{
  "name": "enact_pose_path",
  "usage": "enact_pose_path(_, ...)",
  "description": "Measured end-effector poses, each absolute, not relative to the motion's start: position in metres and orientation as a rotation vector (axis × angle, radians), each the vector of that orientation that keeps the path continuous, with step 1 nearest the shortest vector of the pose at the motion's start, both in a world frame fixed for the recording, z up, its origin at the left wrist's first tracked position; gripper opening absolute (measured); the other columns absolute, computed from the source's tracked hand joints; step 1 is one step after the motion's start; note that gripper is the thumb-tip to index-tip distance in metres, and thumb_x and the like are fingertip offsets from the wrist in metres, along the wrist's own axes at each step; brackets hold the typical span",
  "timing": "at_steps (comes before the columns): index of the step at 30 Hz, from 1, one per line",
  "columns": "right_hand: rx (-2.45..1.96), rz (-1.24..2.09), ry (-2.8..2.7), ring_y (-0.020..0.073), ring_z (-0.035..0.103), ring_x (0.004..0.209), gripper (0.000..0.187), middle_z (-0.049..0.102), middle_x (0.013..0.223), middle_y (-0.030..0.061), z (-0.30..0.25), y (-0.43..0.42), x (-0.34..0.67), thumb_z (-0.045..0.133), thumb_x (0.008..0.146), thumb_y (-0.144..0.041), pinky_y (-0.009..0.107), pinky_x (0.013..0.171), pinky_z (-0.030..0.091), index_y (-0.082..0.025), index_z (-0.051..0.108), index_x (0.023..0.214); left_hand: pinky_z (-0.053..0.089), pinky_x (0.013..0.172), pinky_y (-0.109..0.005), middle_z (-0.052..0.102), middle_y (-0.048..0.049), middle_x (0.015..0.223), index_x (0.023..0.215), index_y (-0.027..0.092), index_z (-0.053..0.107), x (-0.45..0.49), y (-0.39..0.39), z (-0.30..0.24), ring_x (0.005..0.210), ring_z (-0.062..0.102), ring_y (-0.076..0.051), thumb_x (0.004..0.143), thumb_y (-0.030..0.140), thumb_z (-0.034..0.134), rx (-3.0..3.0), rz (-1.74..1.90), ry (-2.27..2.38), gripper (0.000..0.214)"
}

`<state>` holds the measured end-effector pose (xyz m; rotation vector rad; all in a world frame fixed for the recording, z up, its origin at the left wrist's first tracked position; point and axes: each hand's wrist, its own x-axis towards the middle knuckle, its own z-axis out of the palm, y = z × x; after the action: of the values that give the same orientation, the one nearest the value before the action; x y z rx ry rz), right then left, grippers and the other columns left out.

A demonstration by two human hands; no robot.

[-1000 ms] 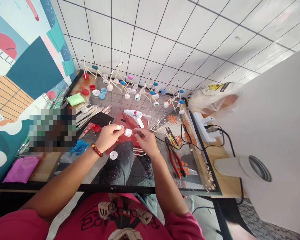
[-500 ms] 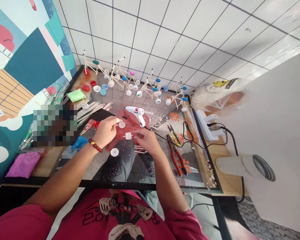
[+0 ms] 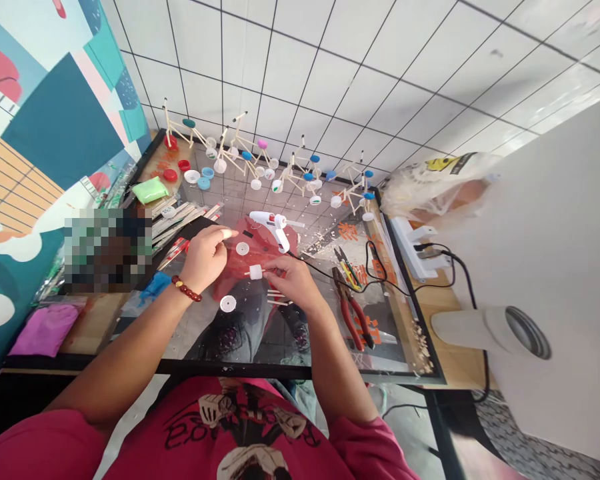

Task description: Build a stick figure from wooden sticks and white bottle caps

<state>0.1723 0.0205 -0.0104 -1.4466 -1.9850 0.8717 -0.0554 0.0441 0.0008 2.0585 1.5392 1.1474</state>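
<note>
In my right hand (image 3: 293, 279) the fingertips pinch a thin wooden stick that passes through a small white cylinder-like piece (image 3: 256, 272). My left hand (image 3: 207, 257) hovers to the left with its index finger stretched out and the other fingers loosely bent; nothing shows in it. A whitish band wraps that index finger. Just right of the left hand lies a white bottle cap (image 3: 243, 249) with a hole in its middle. Another pierced white cap (image 3: 228, 304) rests nearer to me. Short wooden sticks (image 3: 278, 297) lie below my right hand. Beyond both hands is a white glue gun (image 3: 273, 225).
Stick-and-cap models (image 3: 307, 175) line the back edge. Red-handled pliers (image 3: 353, 313) lie at right beside the cable (image 3: 325, 273). Wood sticks (image 3: 180, 223), a green packet (image 3: 151, 191) and a purple packet (image 3: 45, 329) sit at left. A power strip (image 3: 420, 250) stands at right.
My left hand has drawn back slightly to the upper left, away from the nearby white cap. My right hand keeps the stick and white piece in about the same place.
</note>
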Motion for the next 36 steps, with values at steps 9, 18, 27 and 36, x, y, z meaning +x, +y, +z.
enact_pose_path(9, -1.499, 0.805, -1.963, 0.0142, 0.061, 0.071, 0.026, 0.074, 0.084, 0.0016, -0.007, 0.019, 0.176, 0.062, 0.079, -0.010, 0.027, 0.072, 0.047, -0.020, 0.077, 0.097, 0.054, 0.096, -0.037, 0.074, -0.0066, 0.110, 0.101, 0.018, 0.076, -0.055, 0.042, 0.005, 0.104, 0.067, -0.023, 0.078, 0.005, 0.046, 2.075, 1.083, 1.556, 0.040)
enact_pose_path(18, -1.424, 0.831, -2.005, 0.0137, 0.061, 0.072, 0.009, 0.072, 0.081, 0.0018, -0.015, 0.020, 0.169, 0.066, 0.083, -0.017, 0.026, 0.072, 0.046, -0.019, 0.075, 0.083, 0.049, 0.101, -0.047, 0.070, -0.0093, 0.116, 0.105, 0.018, 0.074, -0.049, 0.040, 0.000, 0.112, 0.059, -0.028, 0.073, 0.008, 0.060, 2.351, 0.764, 1.295, 0.037)
enact_pose_path(27, -1.426, 0.844, -2.055, 0.0204, 0.065, 0.097, 0.050, 0.071, 0.113, 0.0055, -0.014, 0.019, 0.170, 0.076, 0.072, -0.020, 0.033, 0.089, 0.050, -0.021, 0.064, 0.120, 0.047, 0.097, -0.051, 0.071, -0.0093, 0.112, 0.081, 0.020, 0.075, -0.044, 0.036, -0.005, 0.109, 0.058, -0.031, 0.075, 0.016, 0.065, 2.430, 0.609, 1.360, 0.012)
enact_pose_path(36, -1.399, 0.826, -2.049, 0.0155, 0.062, 0.080, 0.026, 0.070, 0.092, 0.0009, -0.015, 0.018, 0.166, 0.078, 0.074, -0.022, 0.027, 0.075, 0.047, -0.020, 0.067, 0.098, 0.045, 0.100, -0.052, 0.072, -0.0084, 0.109, 0.071, 0.021, 0.075, -0.041, 0.033, -0.003, 0.109, 0.060, -0.029, 0.079, 0.019, 0.063, 2.417, 0.613, 1.363, 0.014)
